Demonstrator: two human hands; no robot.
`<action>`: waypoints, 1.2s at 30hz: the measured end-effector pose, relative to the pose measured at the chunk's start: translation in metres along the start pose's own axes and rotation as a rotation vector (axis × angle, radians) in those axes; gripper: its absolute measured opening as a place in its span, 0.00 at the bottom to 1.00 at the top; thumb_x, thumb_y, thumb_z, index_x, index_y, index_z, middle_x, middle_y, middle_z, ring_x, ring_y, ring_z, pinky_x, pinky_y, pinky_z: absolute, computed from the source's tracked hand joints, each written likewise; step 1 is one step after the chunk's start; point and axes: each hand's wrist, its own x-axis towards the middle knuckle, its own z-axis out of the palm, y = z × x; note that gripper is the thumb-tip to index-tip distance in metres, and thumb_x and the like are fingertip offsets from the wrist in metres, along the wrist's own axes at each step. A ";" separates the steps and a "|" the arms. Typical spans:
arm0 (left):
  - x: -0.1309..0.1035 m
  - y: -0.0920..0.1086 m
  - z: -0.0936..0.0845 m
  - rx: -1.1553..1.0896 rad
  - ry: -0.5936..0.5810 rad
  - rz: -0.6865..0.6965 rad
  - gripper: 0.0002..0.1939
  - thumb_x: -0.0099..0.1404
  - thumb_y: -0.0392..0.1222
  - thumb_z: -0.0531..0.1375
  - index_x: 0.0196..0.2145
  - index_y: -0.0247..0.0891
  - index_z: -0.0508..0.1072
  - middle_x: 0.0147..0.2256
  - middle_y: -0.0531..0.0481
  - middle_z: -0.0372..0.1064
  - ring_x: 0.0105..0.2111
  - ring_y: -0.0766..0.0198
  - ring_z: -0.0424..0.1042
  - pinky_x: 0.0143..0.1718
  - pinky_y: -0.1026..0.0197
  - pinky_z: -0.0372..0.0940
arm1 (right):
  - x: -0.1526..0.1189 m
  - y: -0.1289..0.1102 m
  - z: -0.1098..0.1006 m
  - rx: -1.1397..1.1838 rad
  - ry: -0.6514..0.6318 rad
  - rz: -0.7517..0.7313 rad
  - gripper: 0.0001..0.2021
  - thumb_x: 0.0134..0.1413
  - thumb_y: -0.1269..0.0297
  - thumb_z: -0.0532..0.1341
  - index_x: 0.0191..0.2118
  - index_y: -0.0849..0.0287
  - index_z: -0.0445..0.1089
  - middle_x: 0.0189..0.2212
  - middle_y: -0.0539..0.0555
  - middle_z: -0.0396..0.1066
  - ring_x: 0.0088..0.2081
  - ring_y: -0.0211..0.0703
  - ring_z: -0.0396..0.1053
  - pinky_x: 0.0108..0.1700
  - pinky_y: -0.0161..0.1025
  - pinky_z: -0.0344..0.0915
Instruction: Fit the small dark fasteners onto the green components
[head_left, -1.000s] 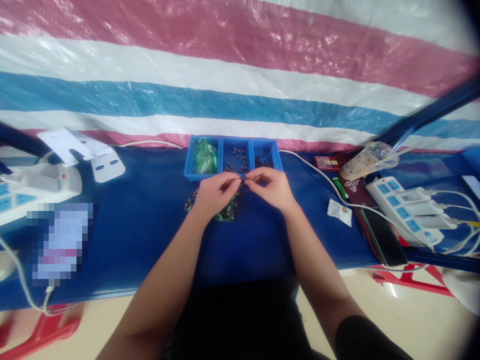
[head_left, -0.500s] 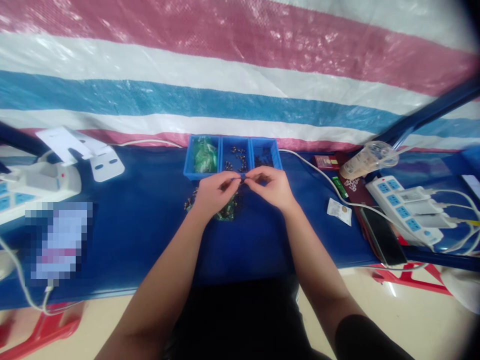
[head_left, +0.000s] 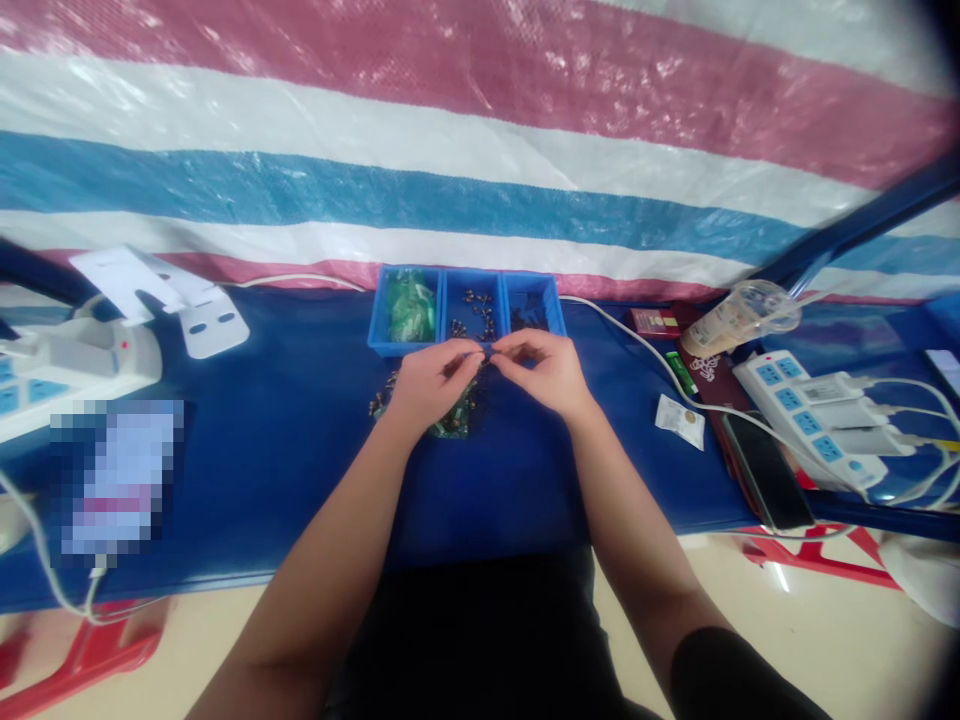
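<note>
My left hand [head_left: 437,380] and my right hand [head_left: 541,372] meet fingertip to fingertip just in front of three joined blue bins [head_left: 409,351]. Both are closed in a pinch; what sits between the fingertips is too small and dark to make out. The left bin holds a green plastic bag [head_left: 412,308]. Small brass-coloured and dark metal parts [head_left: 459,329] lie in the middle bin, and dark thin pieces [head_left: 528,308] in the right one. Under my left hand, partly hidden, are more small metal parts [head_left: 377,404] and a greenish clear bag [head_left: 452,424] on the blue tabletop [head_left: 495,500].
To the right are a plastic cup [head_left: 739,318], a red box [head_left: 654,322], a white packet [head_left: 680,421], a dark phone [head_left: 768,472] and a power strip [head_left: 810,420] with chargers. At left lie a blurred-out phone [head_left: 124,480], a white stand [head_left: 214,325] and another power strip [head_left: 82,375].
Both hands stay in nearly the same place, fingertips still together. The view has shifted very slightly; nothing else has visibly moved.
</note>
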 end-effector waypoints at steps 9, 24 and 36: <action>0.000 0.000 -0.001 -0.002 -0.044 -0.021 0.11 0.71 0.46 0.60 0.39 0.39 0.79 0.28 0.53 0.75 0.26 0.69 0.70 0.29 0.66 0.62 | 0.001 0.005 0.000 0.042 -0.003 -0.011 0.09 0.53 0.62 0.69 0.40 0.58 0.79 0.33 0.53 0.80 0.30 0.39 0.75 0.35 0.39 0.73; -0.001 -0.001 0.001 -0.053 0.026 0.047 0.11 0.70 0.44 0.61 0.44 0.39 0.81 0.34 0.48 0.80 0.30 0.67 0.75 0.35 0.65 0.70 | 0.001 0.003 0.013 0.236 -0.011 0.142 0.11 0.52 0.57 0.71 0.38 0.58 0.79 0.31 0.52 0.80 0.29 0.37 0.74 0.33 0.37 0.72; -0.001 -0.004 0.003 0.030 0.029 0.039 0.12 0.71 0.46 0.61 0.47 0.42 0.82 0.41 0.47 0.81 0.35 0.63 0.79 0.42 0.61 0.74 | 0.005 -0.006 0.020 0.450 -0.035 0.390 0.17 0.43 0.48 0.74 0.29 0.58 0.79 0.24 0.50 0.76 0.26 0.35 0.70 0.28 0.34 0.68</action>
